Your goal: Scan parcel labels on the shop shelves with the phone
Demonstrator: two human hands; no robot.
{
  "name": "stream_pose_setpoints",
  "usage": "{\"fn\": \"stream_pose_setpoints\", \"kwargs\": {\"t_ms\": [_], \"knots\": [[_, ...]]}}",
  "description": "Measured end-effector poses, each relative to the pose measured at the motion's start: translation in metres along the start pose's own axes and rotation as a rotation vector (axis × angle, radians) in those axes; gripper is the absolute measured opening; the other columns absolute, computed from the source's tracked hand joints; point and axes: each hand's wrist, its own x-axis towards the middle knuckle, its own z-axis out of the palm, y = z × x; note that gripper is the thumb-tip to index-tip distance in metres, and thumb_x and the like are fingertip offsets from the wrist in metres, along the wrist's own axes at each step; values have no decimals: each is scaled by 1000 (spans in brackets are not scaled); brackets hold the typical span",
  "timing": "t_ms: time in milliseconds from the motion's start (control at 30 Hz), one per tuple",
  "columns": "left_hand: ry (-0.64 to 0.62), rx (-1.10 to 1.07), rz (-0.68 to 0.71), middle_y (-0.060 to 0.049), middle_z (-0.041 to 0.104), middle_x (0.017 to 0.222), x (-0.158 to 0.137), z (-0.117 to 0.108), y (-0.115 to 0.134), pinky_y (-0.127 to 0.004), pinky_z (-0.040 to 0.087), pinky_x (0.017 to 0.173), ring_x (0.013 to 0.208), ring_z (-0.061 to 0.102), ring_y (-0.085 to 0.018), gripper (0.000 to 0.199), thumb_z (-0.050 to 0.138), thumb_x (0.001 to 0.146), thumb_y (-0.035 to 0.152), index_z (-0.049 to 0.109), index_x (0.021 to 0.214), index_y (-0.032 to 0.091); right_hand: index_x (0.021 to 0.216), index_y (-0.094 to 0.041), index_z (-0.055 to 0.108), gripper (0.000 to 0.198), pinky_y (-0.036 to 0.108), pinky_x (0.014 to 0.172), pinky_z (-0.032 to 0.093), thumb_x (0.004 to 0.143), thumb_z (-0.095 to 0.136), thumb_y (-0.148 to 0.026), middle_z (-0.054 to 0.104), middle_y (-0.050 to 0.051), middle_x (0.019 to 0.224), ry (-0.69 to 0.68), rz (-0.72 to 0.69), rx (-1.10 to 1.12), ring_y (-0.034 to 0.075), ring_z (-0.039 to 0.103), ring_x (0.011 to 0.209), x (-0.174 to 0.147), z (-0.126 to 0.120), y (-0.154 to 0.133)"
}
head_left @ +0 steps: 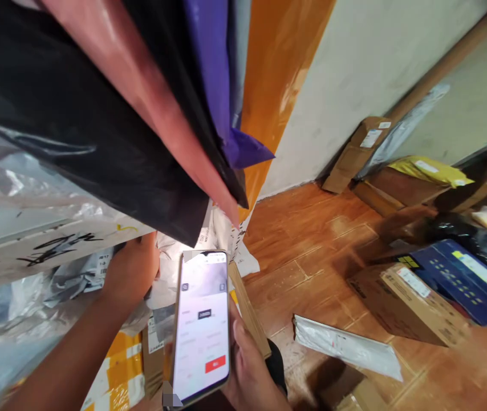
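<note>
My right hand (250, 365) is closed round a smartphone (203, 331), its lit screen facing me with a red button near the bottom. Bright light falls on the parcels just beyond the phone's top edge. My left hand (134, 265) reaches in among grey and white plastic parcels (170, 265), just under a white shelf edge (55, 251) with black handwriting. Its fingers are mostly hidden, so whether it grips a parcel does not show. Above it, black (85, 114), pink (149, 97) and purple (213, 85) mailer bags hang over the shelf edge.
A blue box (453, 285) and a brown carton (401, 308) lie on the wood-look floor at right. Nearby is a flat white parcel (348, 345). A tall carton (357, 154) leans on the wall, beside a yellow mailer (431, 171). Yellow-taped parcels (124, 365) sit below my left arm.
</note>
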Motion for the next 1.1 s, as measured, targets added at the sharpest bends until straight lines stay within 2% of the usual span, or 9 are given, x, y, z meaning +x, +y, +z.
{"fn": "stream_pose_setpoints", "kwargs": {"t_ms": [167,267,367,467,567,700,800,967,1100], "knots": [[-87,-44,-55,-20,65,105,-1,-6,3,-38,52,73,92,67,-33,27,35,91,17,44,115,8,131,-35,51,58,45,108,35,80,66,-57,66,-1,128,-8,-42,30,25,56,123,17,18,10],[-72,-43,-58,-21,64,108,1,-3,2,-38,52,74,94,67,-33,25,34,92,16,46,112,8,135,-32,47,66,46,110,33,79,64,-60,63,1,133,7,-73,26,26,53,126,20,16,11],[-10,-36,-44,-21,63,109,3,5,0,-37,52,76,96,66,-32,26,33,92,17,46,112,9,134,-30,48,63,47,110,34,80,62,-60,64,2,132,16,-113,16,27,50,129,21,15,10],[34,-32,-29,-20,63,111,4,7,-1,-36,52,77,96,67,-31,29,37,91,18,43,118,9,132,-30,50,57,48,109,35,84,58,-59,66,3,128,-20,-142,16,27,53,126,22,16,8],[-2,-42,-17,-21,64,109,0,0,0,-36,51,76,94,67,-31,29,32,92,19,43,117,8,131,-31,51,54,48,106,38,85,56,-59,66,4,127,-48,-149,12,28,57,121,21,17,7],[-28,-95,9,-22,64,110,-3,-9,2,-37,51,77,97,66,-32,29,29,93,22,45,113,9,130,-33,51,53,45,107,37,85,56,-60,63,1,133,-20,-132,-3,26,53,126,21,15,9],[-35,-120,-5,-21,63,112,-1,-7,2,-36,50,79,99,65,-31,29,35,89,20,48,113,10,132,-33,50,55,45,106,37,85,55,-60,63,1,132,-17,-133,-19,26,52,126,22,13,11],[-18,-156,6,-16,66,104,1,-2,-1,-33,49,82,97,64,-27,27,38,86,20,52,108,14,130,-33,52,56,44,102,41,82,58,-62,66,1,129,4,-130,-14,26,56,122,23,15,9],[-36,-171,17,-15,66,99,1,1,-2,-34,49,79,92,65,-28,26,37,86,21,53,106,14,128,-33,54,53,43,100,43,83,59,-60,68,2,125,-11,-140,-10,26,59,119,23,18,6]]}}
